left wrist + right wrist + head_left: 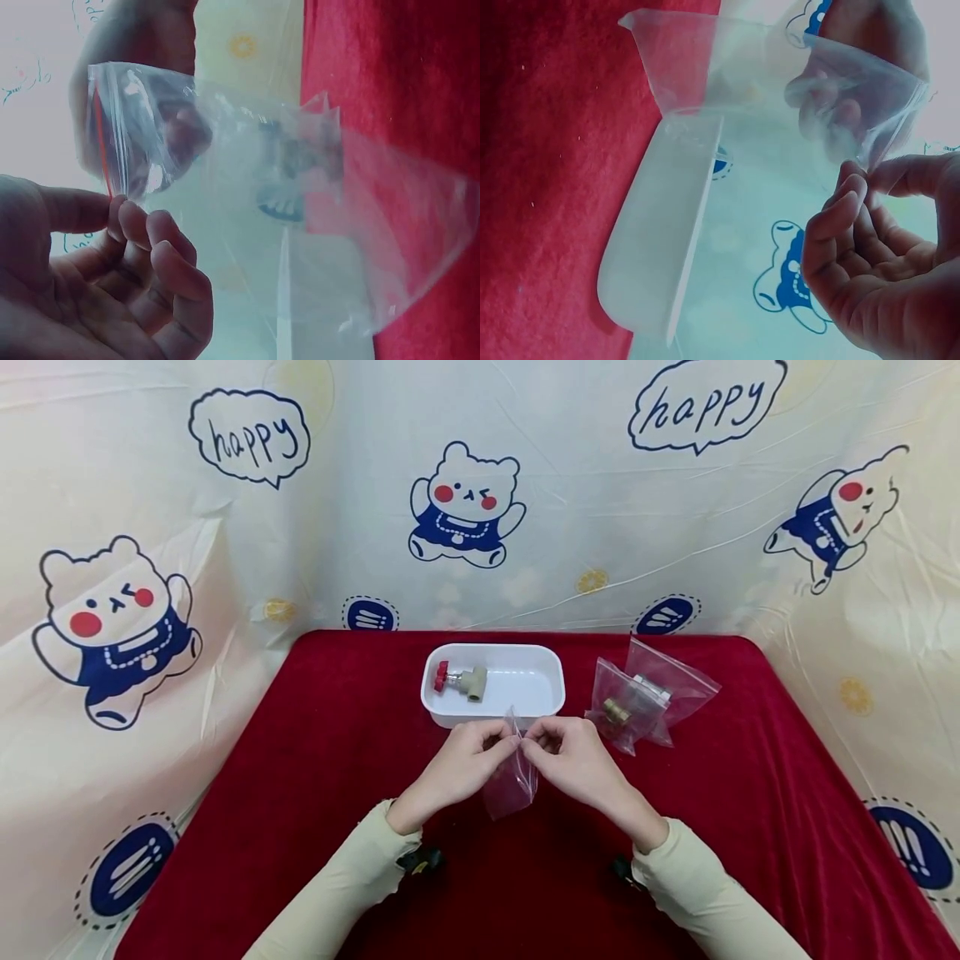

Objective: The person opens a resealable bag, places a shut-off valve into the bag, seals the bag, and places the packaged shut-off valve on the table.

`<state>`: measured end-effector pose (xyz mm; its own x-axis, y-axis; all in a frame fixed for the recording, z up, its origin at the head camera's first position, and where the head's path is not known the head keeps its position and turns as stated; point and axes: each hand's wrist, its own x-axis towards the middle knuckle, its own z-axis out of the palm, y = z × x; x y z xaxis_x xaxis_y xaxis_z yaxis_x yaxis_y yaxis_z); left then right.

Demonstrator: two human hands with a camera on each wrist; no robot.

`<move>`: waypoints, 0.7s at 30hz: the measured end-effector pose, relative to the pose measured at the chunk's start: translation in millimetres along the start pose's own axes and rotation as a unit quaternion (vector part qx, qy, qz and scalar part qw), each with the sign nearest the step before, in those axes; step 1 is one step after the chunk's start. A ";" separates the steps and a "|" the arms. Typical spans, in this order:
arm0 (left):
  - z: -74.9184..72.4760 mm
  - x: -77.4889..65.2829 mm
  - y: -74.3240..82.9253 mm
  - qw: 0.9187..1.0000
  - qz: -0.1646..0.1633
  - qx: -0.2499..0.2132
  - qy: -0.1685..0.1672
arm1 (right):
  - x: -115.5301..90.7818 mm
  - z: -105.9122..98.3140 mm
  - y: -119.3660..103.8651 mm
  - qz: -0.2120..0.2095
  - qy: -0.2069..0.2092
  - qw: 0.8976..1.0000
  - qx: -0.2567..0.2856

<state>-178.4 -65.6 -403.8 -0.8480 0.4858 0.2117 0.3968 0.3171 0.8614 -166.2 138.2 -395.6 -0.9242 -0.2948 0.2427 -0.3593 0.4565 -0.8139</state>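
Note:
A clear zip-lock bag hangs between both hands, in front of the white tray. My left hand pinches its top edge between thumb and fingertips; in the left wrist view a red line runs along the bag's zip strip. Close beside it, my right hand pinches the same top edge, thumb against the fingers. Seen from the right wrist, the bag spreads out see-through, with nothing evident inside.
Behind the hands stands a white plastic tray holding a valve with a red handwheel. To its right lie two clear bags with metal fittings, one a brass-coloured fitting. A red cloth covers the table; a printed curtain hangs behind.

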 end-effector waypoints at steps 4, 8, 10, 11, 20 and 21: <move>-3.0 0.5 1.1 1.000 0.004 0.023 0.008 | -0.8 -2.6 -1.6 -0.013 0.012 1.000 -0.023; -5.2 0.6 1.3 0.999 0.005 0.049 0.018 | -1.5 -5.7 -1.7 -0.020 0.025 0.998 -0.052; -6.5 0.1 1.6 0.998 0.004 0.061 0.022 | -1.7 -7.0 -0.9 -0.019 0.031 0.997 -0.067; -7.1 0.0 1.6 0.997 0.004 0.067 0.024 | -1.6 -7.7 -0.4 -0.018 0.033 0.997 -0.072; -13.9 -2.6 1.6 0.988 -0.001 0.147 0.053 | -2.0 -15.8 2.4 -0.012 0.033 0.993 -0.110; -14.7 -3.1 1.4 0.987 -0.004 0.153 0.054 | -2.2 -16.8 2.5 -0.009 0.032 0.993 -0.114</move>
<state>-180.4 -78.7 -396.4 -0.8775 0.3982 0.2673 0.4632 0.5595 0.6873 -167.2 154.1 -389.3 -0.9210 -0.2537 0.2955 -0.3892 0.6323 -0.6699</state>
